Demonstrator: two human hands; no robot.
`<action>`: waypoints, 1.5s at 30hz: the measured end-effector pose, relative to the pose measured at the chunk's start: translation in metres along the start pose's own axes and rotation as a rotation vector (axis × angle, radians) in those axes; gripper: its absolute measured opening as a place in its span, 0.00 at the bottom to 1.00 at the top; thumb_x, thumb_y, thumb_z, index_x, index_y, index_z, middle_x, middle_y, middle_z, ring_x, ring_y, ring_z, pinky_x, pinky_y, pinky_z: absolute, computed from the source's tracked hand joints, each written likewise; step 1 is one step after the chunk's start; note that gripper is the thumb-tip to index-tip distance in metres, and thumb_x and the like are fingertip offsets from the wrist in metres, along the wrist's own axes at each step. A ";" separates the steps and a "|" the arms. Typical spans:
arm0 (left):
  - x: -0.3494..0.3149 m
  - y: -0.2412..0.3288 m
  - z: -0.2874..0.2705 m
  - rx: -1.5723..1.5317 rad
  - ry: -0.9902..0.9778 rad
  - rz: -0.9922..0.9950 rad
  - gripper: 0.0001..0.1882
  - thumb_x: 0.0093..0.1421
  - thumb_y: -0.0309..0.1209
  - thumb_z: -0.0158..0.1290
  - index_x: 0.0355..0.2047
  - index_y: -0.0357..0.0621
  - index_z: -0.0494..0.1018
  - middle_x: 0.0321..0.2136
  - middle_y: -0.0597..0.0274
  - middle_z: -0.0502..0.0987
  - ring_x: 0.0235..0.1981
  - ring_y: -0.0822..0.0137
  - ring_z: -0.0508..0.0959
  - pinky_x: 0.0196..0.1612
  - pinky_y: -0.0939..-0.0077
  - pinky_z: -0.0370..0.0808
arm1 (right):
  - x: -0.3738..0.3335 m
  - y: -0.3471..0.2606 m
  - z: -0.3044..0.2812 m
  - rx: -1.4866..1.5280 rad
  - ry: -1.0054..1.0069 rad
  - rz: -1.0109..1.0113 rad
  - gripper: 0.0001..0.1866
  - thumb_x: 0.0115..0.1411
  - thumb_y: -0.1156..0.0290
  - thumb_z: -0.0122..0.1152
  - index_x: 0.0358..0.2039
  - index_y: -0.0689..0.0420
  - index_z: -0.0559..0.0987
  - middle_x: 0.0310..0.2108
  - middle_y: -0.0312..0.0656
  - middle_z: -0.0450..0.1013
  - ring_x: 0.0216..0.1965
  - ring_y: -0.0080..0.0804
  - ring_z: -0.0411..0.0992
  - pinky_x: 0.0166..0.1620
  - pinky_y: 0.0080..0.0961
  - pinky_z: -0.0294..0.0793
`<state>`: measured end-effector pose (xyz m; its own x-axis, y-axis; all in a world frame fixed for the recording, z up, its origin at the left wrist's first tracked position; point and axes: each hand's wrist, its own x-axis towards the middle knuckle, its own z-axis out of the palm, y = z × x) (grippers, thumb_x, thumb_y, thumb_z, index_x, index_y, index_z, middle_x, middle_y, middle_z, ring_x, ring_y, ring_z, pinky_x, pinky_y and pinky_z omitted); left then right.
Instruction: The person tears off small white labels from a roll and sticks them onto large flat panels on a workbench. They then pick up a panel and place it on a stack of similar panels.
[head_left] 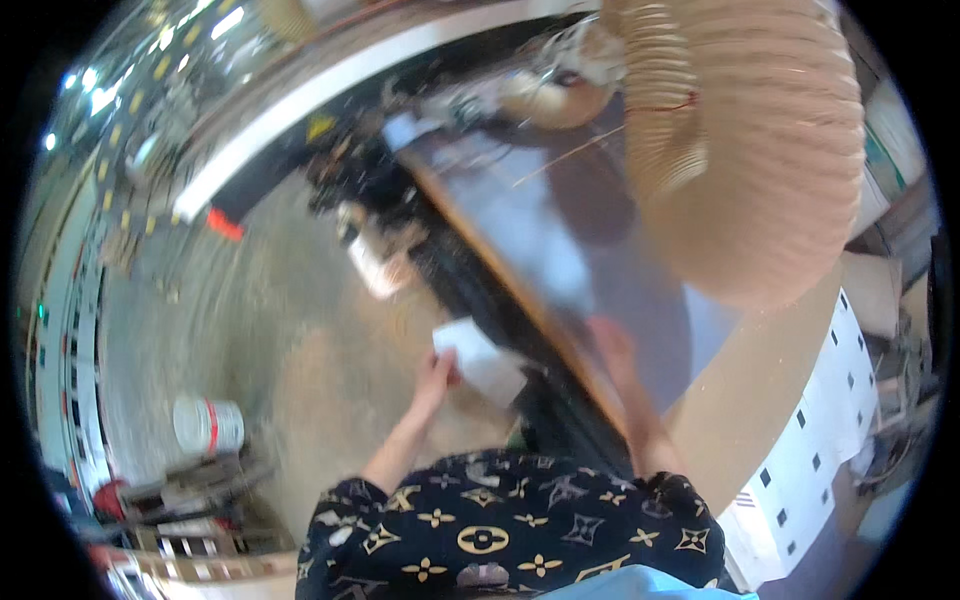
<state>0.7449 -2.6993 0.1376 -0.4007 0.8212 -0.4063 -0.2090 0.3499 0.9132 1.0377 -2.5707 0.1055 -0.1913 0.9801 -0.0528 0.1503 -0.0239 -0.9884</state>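
Note:
My left hand (439,371) is closed on the left edge of a flat white sheet (480,362), thumb on top. The sheet hangs out over the floor beside the table's dark side. My right hand (613,343) is over the grey-blue tabletop (520,230), near its brown edge. Motion smears its fingers, so I cannot tell whether they touch the surface or hold anything.
A wide beige ribbed hose (750,150) hangs over the table's right side. A thin stick (568,156) and a pale rounded object (555,98) lie at the far end. On the floor at left stands a white bucket (208,425). White panels with dark squares (800,440) are at right.

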 end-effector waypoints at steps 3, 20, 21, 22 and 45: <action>-0.046 -0.009 -0.082 -0.112 0.044 0.120 0.13 0.59 0.43 0.46 0.32 0.46 0.68 0.18 0.73 0.66 0.19 0.80 0.66 0.24 0.85 0.66 | -0.077 -0.026 0.151 0.251 -0.475 -0.031 0.21 0.60 0.59 0.46 0.47 0.62 0.69 0.44 0.43 0.70 0.46 0.28 0.66 0.50 0.23 0.62; -0.221 -0.078 -0.419 -0.377 0.798 0.338 0.37 0.57 0.39 0.49 0.60 0.45 0.41 0.41 0.55 0.70 0.35 0.68 0.74 0.37 0.75 0.71 | -0.281 -0.055 0.531 0.252 -1.244 0.213 0.15 0.54 0.79 0.49 0.43 0.64 0.70 0.35 0.36 0.72 0.34 0.18 0.69 0.38 0.16 0.69; -0.221 -0.079 -0.429 -0.351 0.741 0.418 0.39 0.56 0.37 0.50 0.60 0.45 0.39 0.42 0.54 0.69 0.35 0.68 0.74 0.37 0.75 0.71 | -0.281 -0.054 0.550 0.232 -1.240 0.241 0.15 0.55 0.79 0.49 0.44 0.64 0.70 0.35 0.36 0.72 0.35 0.18 0.69 0.38 0.16 0.69; -0.216 -0.082 -0.433 -0.332 0.761 0.454 0.41 0.55 0.34 0.51 0.60 0.45 0.36 0.44 0.53 0.68 0.36 0.69 0.74 0.38 0.75 0.71 | -0.278 -0.053 0.565 0.245 -1.248 0.254 0.15 0.55 0.79 0.48 0.44 0.64 0.69 0.36 0.36 0.72 0.35 0.18 0.69 0.38 0.16 0.69; -0.006 -0.014 -0.738 -0.422 0.630 0.282 0.15 0.56 0.30 0.51 0.43 0.38 0.68 0.35 0.64 0.71 0.34 0.76 0.70 0.35 0.82 0.68 | -0.144 -0.133 0.920 0.019 -1.157 -0.313 0.24 0.50 0.76 0.54 0.51 0.52 0.66 0.32 0.39 0.74 0.30 0.25 0.72 0.34 0.22 0.71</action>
<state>0.0918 -3.0420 0.1045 -0.8896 0.4011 -0.2185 -0.2936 -0.1357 0.9462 0.1527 -2.8898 0.1133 -0.9771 0.1861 0.1029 -0.0709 0.1711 -0.9827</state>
